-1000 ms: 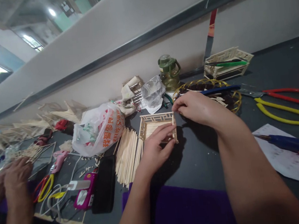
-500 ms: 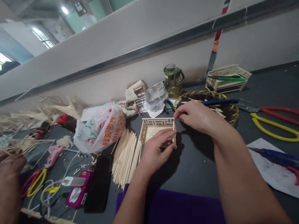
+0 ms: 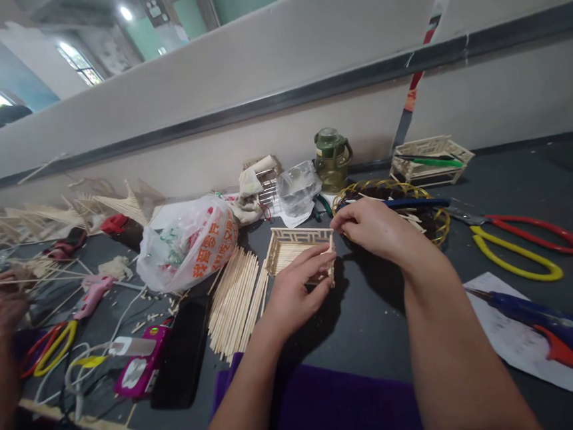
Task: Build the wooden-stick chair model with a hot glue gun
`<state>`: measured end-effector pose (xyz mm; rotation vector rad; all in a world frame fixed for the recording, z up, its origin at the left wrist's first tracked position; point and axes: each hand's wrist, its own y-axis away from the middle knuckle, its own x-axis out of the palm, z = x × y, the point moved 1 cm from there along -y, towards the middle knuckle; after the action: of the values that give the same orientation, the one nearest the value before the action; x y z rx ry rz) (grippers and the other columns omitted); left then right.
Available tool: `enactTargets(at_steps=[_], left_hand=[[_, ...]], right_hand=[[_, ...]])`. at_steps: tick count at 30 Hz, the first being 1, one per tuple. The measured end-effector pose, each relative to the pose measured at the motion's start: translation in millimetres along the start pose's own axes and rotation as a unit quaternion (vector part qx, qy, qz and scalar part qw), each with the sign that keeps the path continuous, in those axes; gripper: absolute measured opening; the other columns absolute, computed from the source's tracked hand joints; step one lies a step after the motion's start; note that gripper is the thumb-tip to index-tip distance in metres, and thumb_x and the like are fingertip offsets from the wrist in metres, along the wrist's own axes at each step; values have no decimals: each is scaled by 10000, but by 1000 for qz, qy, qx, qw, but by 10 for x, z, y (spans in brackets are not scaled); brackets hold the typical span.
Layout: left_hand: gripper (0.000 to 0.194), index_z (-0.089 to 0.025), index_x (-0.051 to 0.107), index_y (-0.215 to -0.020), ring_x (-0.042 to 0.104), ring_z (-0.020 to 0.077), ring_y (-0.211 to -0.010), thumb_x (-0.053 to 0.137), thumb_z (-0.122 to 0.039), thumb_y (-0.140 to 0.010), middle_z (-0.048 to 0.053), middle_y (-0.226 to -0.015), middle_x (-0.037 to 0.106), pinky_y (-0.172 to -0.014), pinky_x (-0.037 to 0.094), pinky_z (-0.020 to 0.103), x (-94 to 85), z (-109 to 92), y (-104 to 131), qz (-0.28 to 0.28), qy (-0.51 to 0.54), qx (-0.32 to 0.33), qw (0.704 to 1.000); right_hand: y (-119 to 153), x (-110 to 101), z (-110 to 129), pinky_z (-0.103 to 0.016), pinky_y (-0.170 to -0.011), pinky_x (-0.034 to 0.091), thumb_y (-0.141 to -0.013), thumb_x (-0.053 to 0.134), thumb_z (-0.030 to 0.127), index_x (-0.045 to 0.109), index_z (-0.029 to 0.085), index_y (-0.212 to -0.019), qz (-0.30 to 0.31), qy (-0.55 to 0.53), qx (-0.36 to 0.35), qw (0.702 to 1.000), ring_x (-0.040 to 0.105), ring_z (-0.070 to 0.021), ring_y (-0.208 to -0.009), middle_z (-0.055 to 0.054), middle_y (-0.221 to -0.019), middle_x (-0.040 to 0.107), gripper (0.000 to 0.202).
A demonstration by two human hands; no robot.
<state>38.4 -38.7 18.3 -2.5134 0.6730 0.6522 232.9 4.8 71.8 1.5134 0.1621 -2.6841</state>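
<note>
A small box built of thin wooden sticks (image 3: 286, 254), with a latticed back wall, sits on the dark table before me. My left hand (image 3: 300, 287) is closed over its right end, fingers wrapped on the near side. At the box's back right corner, my right hand (image 3: 365, 229) pinches thumb and forefinger together; whatever lies between the tips is too small to make out. Loose wooden sticks (image 3: 235, 306) lie in a flat bundle left of the box. Behind my right hand is a round basket with a yellow woven rim (image 3: 444, 231), holding stick pieces.
Red-and-yellow-handled scissors (image 3: 517, 275) and a blue glue gun (image 3: 540, 313) on paper lie right. Another stick box (image 3: 430, 162) and a green bottle (image 3: 332, 161) stand behind. Left are a plastic bag (image 3: 189, 243), a black phone (image 3: 181, 358) and a co-worker's hand (image 3: 1, 307).
The view has shifted slightly, so the right-hand objects appear farther left. Both my hands keep their places at the box. The co-worker's hands have moved left.
</note>
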Motion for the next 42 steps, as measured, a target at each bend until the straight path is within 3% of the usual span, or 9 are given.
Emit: enactTargets(at_steps=[14, 42], left_hand=[[430, -258, 605, -1278, 545, 204, -1270, 549, -146, -868, 69, -1406, 555, -1056, 473, 369, -6, -3, 11, -7, -49, 31, 998], [432, -272, 611, -1263, 595, 201, -1212, 569, -151, -850, 52, -1375, 587, -1019, 501, 366, -9, -7, 9, -23, -65, 40, 997]], right_hand=[[15, 1, 5, -247, -722, 462, -763, 501, 93, 780, 220, -826, 4, 7, 0, 1000, 679, -169, -765, -12, -821, 760, 312], [26, 43, -43, -276, -764, 487, -767, 500, 123, 773, 215, -825, -10, -33, 6, 999, 687, -187, -799, -31, -847, 767, 293]])
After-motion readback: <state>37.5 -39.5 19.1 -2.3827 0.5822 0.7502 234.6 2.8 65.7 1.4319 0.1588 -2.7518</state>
